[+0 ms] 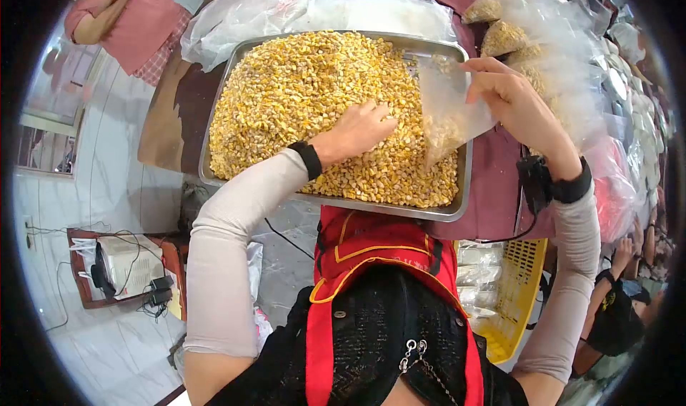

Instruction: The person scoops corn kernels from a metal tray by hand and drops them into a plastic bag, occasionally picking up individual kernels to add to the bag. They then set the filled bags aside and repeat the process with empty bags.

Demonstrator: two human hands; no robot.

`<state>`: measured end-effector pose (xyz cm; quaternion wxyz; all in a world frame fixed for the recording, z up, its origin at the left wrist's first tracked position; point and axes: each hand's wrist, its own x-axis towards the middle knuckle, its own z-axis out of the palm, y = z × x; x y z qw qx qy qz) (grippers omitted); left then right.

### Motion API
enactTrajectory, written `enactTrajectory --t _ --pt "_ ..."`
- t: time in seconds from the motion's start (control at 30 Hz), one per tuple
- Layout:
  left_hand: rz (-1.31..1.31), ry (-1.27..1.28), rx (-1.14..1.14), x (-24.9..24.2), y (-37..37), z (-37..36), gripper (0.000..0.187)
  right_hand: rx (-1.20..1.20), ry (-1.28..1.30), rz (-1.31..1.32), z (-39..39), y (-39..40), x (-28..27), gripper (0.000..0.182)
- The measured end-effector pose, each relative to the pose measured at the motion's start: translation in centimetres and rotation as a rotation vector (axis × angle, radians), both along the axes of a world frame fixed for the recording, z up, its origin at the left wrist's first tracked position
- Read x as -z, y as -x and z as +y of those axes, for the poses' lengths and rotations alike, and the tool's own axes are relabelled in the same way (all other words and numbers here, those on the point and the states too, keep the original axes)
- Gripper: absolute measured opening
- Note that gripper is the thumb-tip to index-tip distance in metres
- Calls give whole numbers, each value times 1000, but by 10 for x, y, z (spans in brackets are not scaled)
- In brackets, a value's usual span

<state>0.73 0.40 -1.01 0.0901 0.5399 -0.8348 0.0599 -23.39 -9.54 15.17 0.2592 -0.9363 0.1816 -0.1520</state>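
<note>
A metal tray [336,204] heaped with yellow corn kernels [300,84] lies in front of me. My left hand [361,127] rests in the heap, its fingers curled down among the kernels; how many it grips is hidden. Over the tray's right side, my right hand [511,99] pinches the upper edge of a clear plastic bag [457,109]. The bag hangs with its mouth toward the left hand, and some kernels sit in its lower corner, touching the heap.
Several filled clear bags [504,38] lie on the dark red cloth [493,184] at right. A yellow crate [525,277] with packed bags stands below the table. White plastic sheeting [243,17] lies behind the tray. A person in pink [136,31] stands at upper left; others are at right.
</note>
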Motion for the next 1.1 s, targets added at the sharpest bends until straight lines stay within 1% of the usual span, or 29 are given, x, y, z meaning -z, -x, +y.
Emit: enactTrajectory --t 0.07,0.1,0.13,0.17,0.2,0.23,0.27,0.3,0.33,0.37,0.43,0.47,0.5,0.57,0.6,0.63,0.7,0.73,0.8,0.83,0.9,0.93,1.0,1.03,1.1 --pt "213 -19 -96 0 -15 0 13 101 56 41 2 2 1 19" --pt "319 -29 -141 0 -20 1 14 103 55 43 2 2 2 19" --pt "556 70 -152 -20 -19 3 16 119 75 70 3 3 4 21" --pt "556 70 -143 -23 -24 1 16 138 96 96 3 5 4 24" --pt "1073 -74 -398 -26 -28 -4 19 149 99 97 6 5 2 24" --pt "1583 -238 -658 -28 -31 -8 22 145 109 123 10 2 -2 30" --pt "1584 -248 -641 -30 -34 -9 22 144 120 150 14 1 -5 37" --pt "1854 -364 -678 -34 -37 -8 22 160 124 155 14 2 -4 37" --pt "2121 -488 -711 -36 -39 -8 24 155 160 161 12 1 -1 42" --pt "2123 -499 -697 -32 -45 -12 24 149 196 164 11 1 0 47" --pt "2418 -465 -509 -40 -48 -19 19 164 198 201 13 0 -5 49" --pt "2512 -487 -504 -43 -49 -23 18 154 161 251 14 -2 -7 50" --pt "2511 -491 -502 -50 -47 -26 18 140 124 301 15 -3 -8 50" --pt "2587 -524 -187 -63 -46 -35 20 139 165 263 18 -3 -1 53" --pt "2625 -445 -221 -80 -36 -38 21 137 204 223 19 -3 2 55" --pt "2624 -447 -221 -95 -27 -41 21 139 203 222 19 -4 2 55" --pt "2652 -355 -69 -120 -9 -46 22 136 184 195 20 -7 3 60" --pt "2650 -357 -68 -131 2 -49 22 138 184 194 20 -9 2 60" --pt "2601 -356 79 -149 25 -52 25 91 130 186 20 -12 1 61" --pt "2600 -355 79 -154 37 -53 25 90 130 185 19 -12 2 61" --pt "2444 -215 122 -160 63 -54 29 60 109 101 17 -12 4 58" --pt "2443 -218 120 -161 71 -56 29 62 107 101 14 -11 9 58" --pt "2317 -156 -76 -160 86 -58 35 33 162 -54 10 -11 14 57" --pt "2316 -159 -77 -161 90 -58 35 35 161 -54 10 -9 9 57" --pt "2177 -148 -121 -161 98 -57 36 132 -296 224 11 -7 -8 60"
